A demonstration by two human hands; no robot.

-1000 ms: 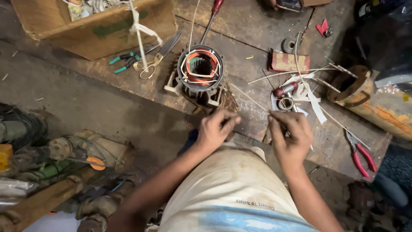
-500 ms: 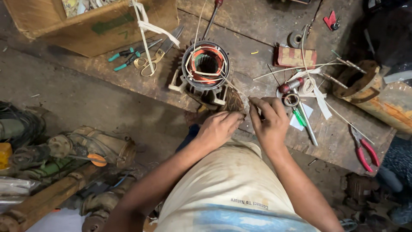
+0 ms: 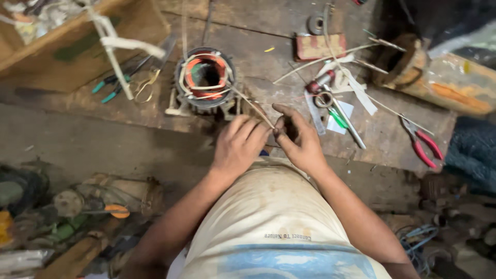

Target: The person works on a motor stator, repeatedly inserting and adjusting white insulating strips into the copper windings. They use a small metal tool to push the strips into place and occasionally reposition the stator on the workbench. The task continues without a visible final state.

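Two hands meet at the near edge of the wooden bench (image 3: pixel 155 111). The left hand (image 3: pixel 238 147) and the right hand (image 3: pixel 298 139) pinch a thin pale sleeve (image 3: pixel 253 106) that runs up to the round motor coil (image 3: pixel 205 77). Fingers are closed tight on it. Best to hold the sleeve straight, pull gently, and not bend it sharply. Red pliers (image 3: pixel 423 142) lie well apart.

Stator (image 3: pixel 205 77) orange-copper windings, dark shell; pliers (image 3: pixel 424 143) red handles; cutters (image 3: pixel 107 89) teal handles; surface (image 3: pixel 258 26) brown wood; tape strips (image 3: pixel 356 92) white.
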